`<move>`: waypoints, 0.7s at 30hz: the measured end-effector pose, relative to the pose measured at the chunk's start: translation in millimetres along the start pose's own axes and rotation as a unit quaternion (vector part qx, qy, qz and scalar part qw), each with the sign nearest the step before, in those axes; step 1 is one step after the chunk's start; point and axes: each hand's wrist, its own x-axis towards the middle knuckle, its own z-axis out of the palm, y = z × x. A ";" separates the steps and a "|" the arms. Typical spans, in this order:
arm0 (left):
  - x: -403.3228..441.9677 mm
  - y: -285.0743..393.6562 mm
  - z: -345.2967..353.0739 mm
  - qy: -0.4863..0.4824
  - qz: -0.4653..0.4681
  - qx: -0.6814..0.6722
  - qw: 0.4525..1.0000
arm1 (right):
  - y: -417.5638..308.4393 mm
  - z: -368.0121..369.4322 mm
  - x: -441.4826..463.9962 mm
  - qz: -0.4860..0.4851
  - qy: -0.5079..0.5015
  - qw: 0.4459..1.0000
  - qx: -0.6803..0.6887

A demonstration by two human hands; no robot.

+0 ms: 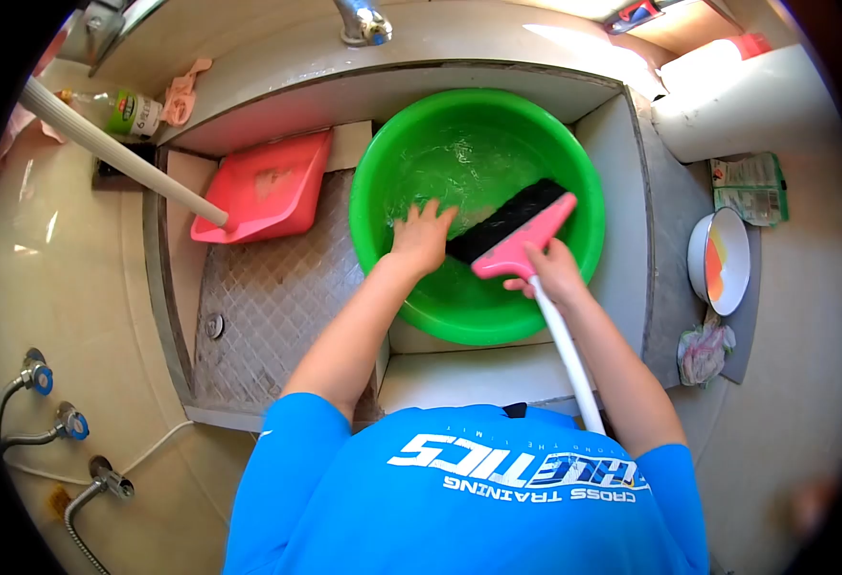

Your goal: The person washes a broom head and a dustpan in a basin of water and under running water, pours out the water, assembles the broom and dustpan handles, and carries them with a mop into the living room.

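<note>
A large green basin (pixel 373 172) holds water. Over its right part lies a broom (pixel 526 240) with a pink head, black bristles and a white handle that runs down to my body. My right hand (pixel 555 271) is closed round the broom where the handle meets the pink head. On the left side of the basin, my left hand (pixel 423 235) has its fingers spread at the water, left of the bristles, and holds nothing.
A pink dustpan (pixel 273 187) with a pale handle stands left of the basin. A faucet (pixel 365 24) is above. To the right are a white bowl (pixel 730 261), a crumpled cloth (pixel 705 353) and a green packet (pixel 749 190). Valves (pixel 71 422) line the left wall.
</note>
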 end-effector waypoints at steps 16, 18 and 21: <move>15.5 17.9 5.1 0.013 0.010 -0.422 0.906 | -0.1 10.3 -50.3 -0.023 -0.080 0.997 0.002; 8.2 35.8 5.2 -0.011 0.012 -0.333 0.943 | 3.6 10.0 -65.9 -0.019 -0.087 0.996 0.020; 9.1 37.9 12.6 -0.026 -0.011 -0.429 0.903 | 11.4 9.4 -78.1 -0.061 -0.082 0.994 0.044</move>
